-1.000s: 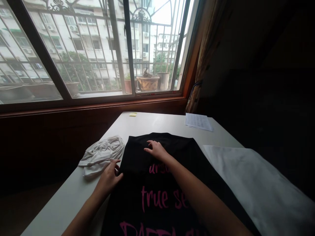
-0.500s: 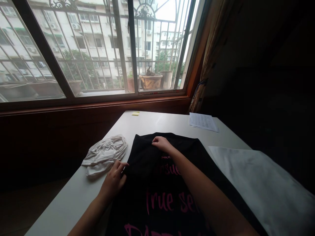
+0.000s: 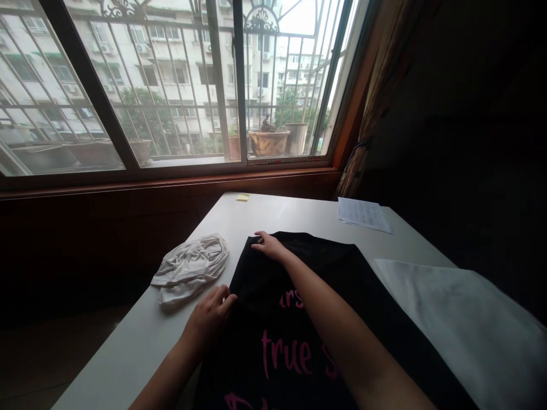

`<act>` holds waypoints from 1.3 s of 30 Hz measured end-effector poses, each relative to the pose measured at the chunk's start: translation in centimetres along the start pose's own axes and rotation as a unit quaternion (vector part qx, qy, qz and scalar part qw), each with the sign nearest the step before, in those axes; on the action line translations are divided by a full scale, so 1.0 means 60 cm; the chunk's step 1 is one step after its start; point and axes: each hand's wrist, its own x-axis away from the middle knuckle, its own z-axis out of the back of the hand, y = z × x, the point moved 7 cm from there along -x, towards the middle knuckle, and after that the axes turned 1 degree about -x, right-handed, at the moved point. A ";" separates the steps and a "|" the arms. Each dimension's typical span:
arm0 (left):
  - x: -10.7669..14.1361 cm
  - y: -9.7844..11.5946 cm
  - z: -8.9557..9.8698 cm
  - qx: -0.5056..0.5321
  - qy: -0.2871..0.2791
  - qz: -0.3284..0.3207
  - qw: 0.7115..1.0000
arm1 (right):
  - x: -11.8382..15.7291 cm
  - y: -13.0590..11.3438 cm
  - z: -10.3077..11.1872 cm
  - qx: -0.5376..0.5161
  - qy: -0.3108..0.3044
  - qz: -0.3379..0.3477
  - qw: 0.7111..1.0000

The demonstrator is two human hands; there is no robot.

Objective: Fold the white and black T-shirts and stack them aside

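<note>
A black T-shirt (image 3: 325, 259) with pink lettering, "true" readable among it, lies spread on the white table (image 3: 111, 347). My left hand (image 3: 213, 310) is at its left edge, fingers closed on the cloth. Near the shirt's upper left corner is my right hand (image 3: 271, 247), reaching across with thumb and forefinger apart over the fabric. My right forearm hides part of the lettering. Left of the shirt, close to my left hand, sits a bunched white cloth (image 3: 190, 267).
A pale translucent sheet (image 3: 453, 307) lies at the table's right. Printed papers (image 3: 364, 214) rest at the far right, and a small yellow note (image 3: 243, 197) at the far edge. Beyond stands a barred window (image 3: 183, 85) with a curtain (image 3: 359, 142) beside it.
My right hand has moved left toward the shirt's upper left corner and its fingers have parted. My left hand remains at the left edge. The view has shifted slightly left.
</note>
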 end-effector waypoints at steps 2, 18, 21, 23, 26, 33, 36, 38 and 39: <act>-0.001 0.002 -0.004 -0.017 -0.013 -0.004 1.000 | -0.013 -0.004 -0.013 -0.018 0.012 0.002 1.000; -0.002 0.018 0.011 -0.048 -0.059 0.004 0.997 | -0.006 -0.068 -0.082 0.140 0.064 0.118 0.981; -0.004 0.024 0.019 -0.035 -0.017 -0.003 0.999 | 0.025 -0.085 -0.076 0.177 0.100 0.132 0.970; -0.004 0.031 0.020 -0.028 0.008 -0.023 0.999 | 0.049 -0.094 -0.079 0.194 0.101 0.149 0.964; -0.002 0.044 0.004 -0.023 0.009 -0.067 0.997 | 0.079 -0.096 -0.099 0.216 0.067 0.183 0.957; 0.016 0.051 -0.058 -0.050 -0.083 -0.121 0.988 | 0.076 -0.063 -0.141 0.250 -0.009 0.199 0.948; 0.019 0.050 -0.059 -0.038 -0.119 -0.118 0.985 | 0.058 -0.056 -0.144 0.256 -0.036 0.197 0.946; 0.019 0.052 -0.055 -0.025 -0.139 -0.117 0.983 | 0.048 -0.054 -0.144 0.260 -0.051 0.196 0.944; 0.019 0.053 -0.052 -0.019 -0.148 -0.117 0.982 | 0.043 -0.054 -0.143 0.261 -0.057 0.196 0.943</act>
